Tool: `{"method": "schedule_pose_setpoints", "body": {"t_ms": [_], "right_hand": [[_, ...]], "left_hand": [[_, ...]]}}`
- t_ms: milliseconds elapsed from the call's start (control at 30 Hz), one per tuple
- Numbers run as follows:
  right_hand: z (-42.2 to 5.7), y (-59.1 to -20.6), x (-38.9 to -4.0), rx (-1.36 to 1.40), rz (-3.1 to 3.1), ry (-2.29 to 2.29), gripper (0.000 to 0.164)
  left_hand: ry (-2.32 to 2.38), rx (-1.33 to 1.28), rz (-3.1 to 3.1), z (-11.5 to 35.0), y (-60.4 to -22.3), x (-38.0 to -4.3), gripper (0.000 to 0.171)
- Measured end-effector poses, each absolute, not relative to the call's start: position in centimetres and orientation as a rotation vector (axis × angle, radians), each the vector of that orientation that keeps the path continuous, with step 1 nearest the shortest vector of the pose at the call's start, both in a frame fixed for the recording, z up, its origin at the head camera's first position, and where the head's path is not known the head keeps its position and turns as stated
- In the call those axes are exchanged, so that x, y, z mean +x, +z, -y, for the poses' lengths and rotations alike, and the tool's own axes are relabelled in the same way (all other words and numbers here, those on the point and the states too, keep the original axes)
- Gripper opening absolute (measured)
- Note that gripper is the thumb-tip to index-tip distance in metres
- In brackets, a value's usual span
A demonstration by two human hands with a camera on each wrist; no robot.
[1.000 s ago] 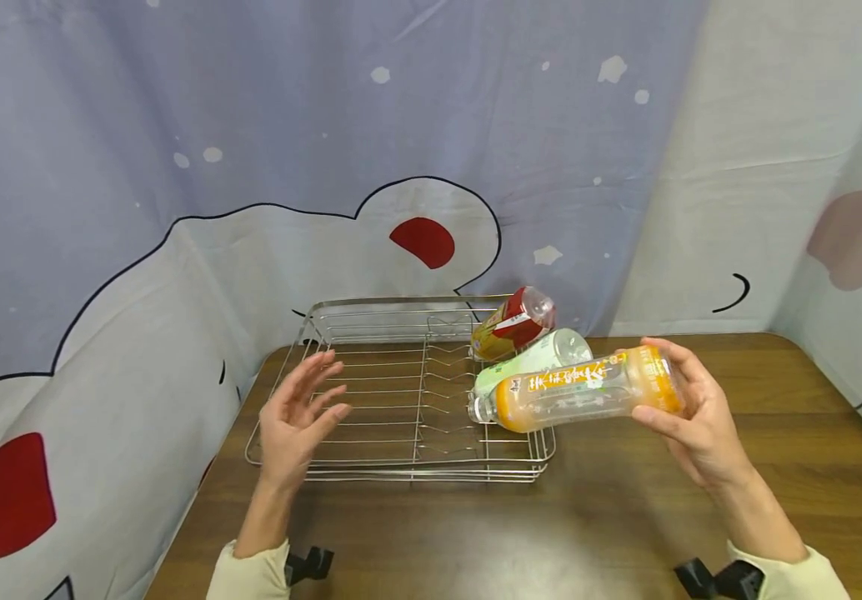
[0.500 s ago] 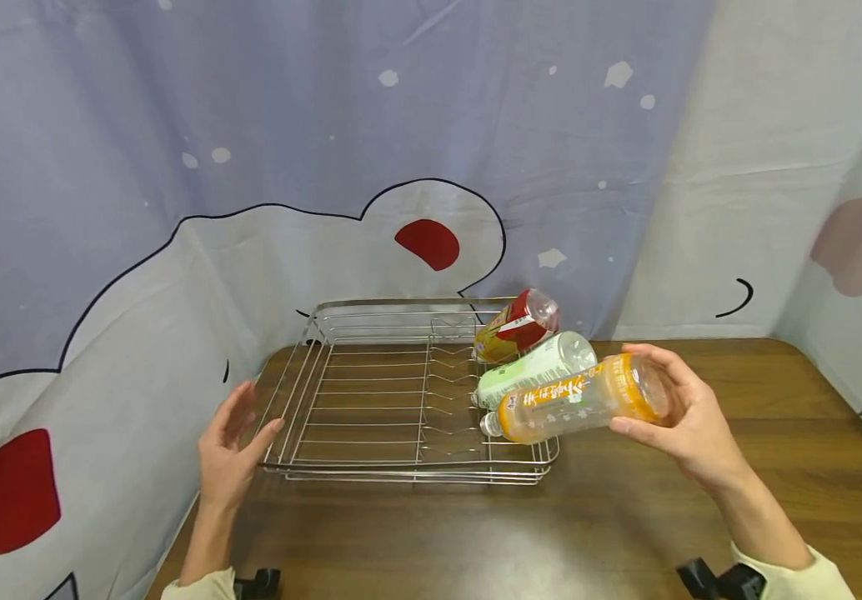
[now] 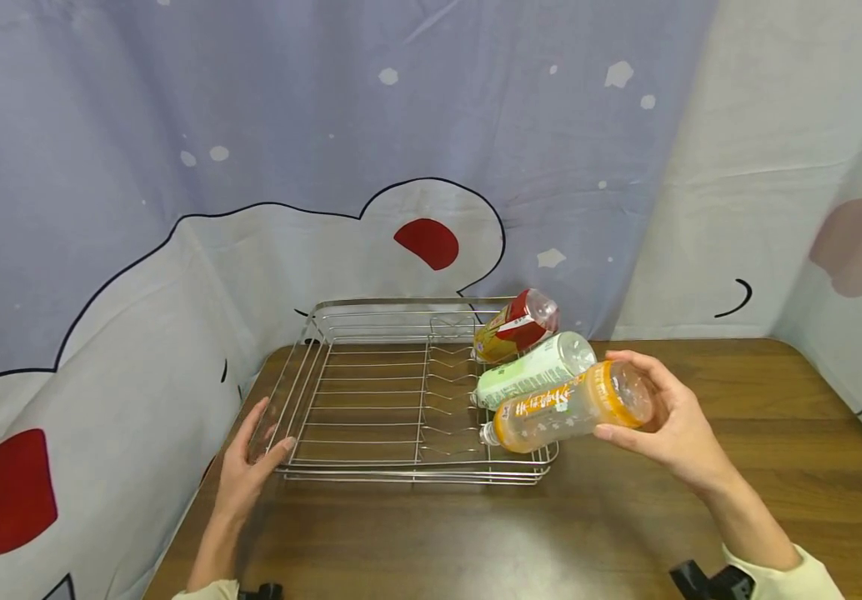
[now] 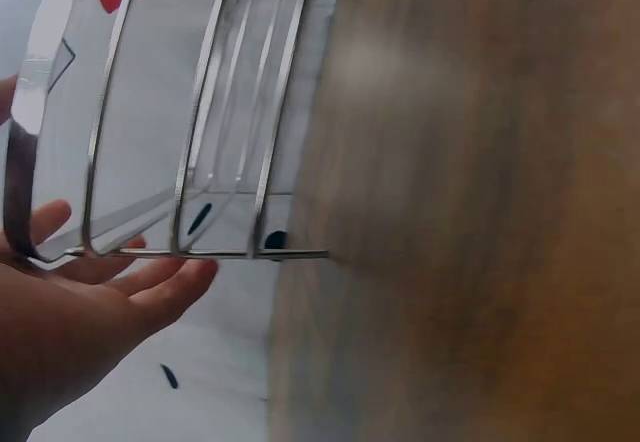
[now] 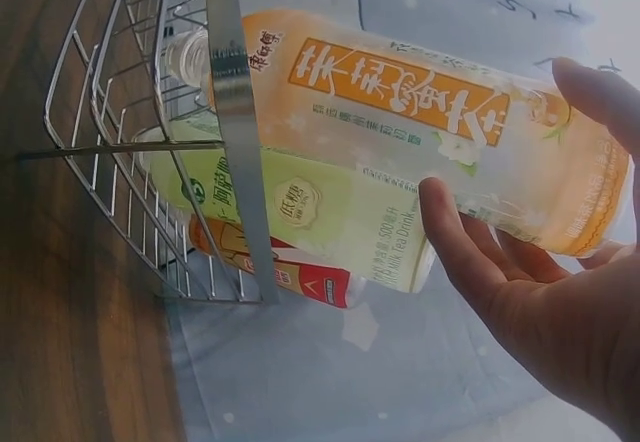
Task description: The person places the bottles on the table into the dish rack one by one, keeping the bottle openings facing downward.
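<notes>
My right hand grips the base end of a clear plastic bottle with an orange label. It slants neck-down over the right end of the wire dish rack, its neck inside the rim in the right wrist view. Behind it, a bottle with a pale green label and one with a red and yellow label lean in the rack, necks down. My left hand is at the rack's front left corner, thumb by the front rim and relaxed fingers along the outside of the wires.
The rack stands on a brown wooden table, close to its back edge. A patterned cloth hangs behind and along the sides. Thin wire dividers run along the rack's right part.
My left hand has moved left and down to the rack's front left corner. My right hand has shifted slightly left and down with the orange-labelled bottle, its neck now at the rack's right end.
</notes>
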State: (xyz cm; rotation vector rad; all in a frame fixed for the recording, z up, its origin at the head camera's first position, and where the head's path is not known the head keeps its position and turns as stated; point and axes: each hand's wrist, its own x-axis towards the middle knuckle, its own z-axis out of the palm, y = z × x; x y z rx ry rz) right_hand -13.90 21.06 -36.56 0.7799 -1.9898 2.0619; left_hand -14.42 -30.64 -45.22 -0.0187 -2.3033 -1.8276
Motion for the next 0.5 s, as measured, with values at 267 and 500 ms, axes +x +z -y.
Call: {"method": "schedule_pose_setpoints", "body": {"t_ms": [267,500], "right_hand": [[-20.5,-36.9,-14.1,0.799,2.013,2.060,0.079],[-19.9,-37.2,-14.3,0.816,2.041,2.024,0.078]], "left_hand": [[-1.909,-0.058,2.303,30.9,-45.8,-14.2,0.078],[-1.921,-0.080,2.317,31.3,-46.0,-14.3,0.078]]}}
